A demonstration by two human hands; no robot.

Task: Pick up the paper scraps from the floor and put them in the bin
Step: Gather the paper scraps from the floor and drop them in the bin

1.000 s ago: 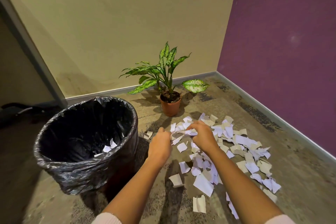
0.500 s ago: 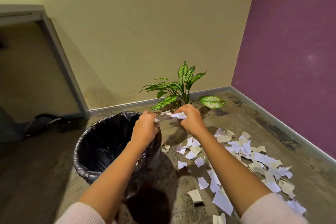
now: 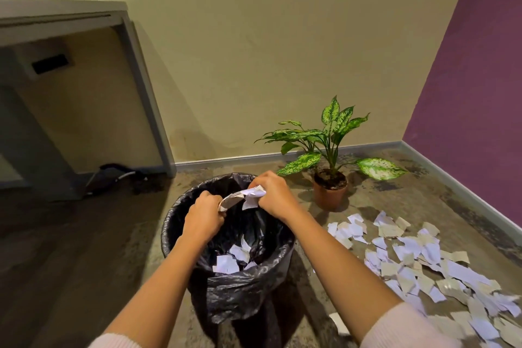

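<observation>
The handful of torn white and beige paper scraps (image 3: 246, 197) hangs over the open mouth of the bin, stretched between both hands. We judge it nearly weightless, limp and crumpled. It won't break, but loose pieces can flutter sideways once let go. We would keep the bunch squeezed from both ends and low over the opening, since a single scrap pinched by its edge would slip out easily.

The left hand (image 3: 204, 213) has its fingers curled round the left end of the bunch, and the right hand (image 3: 275, 195) clutches the right end in a closed fist.

Below them stands the round bin lined with a black plastic bag (image 3: 240, 284), with a few white scraps (image 3: 230, 260) already lying at its bottom.

To the right, a wide scatter of white and beige scraps (image 3: 409, 263) covers the mottled concrete floor (image 3: 381, 198), so we judge most of the job is ahead. Further off, a leafy green plant in a terracotta pot (image 3: 330, 192) stands near the far wall.
</observation>
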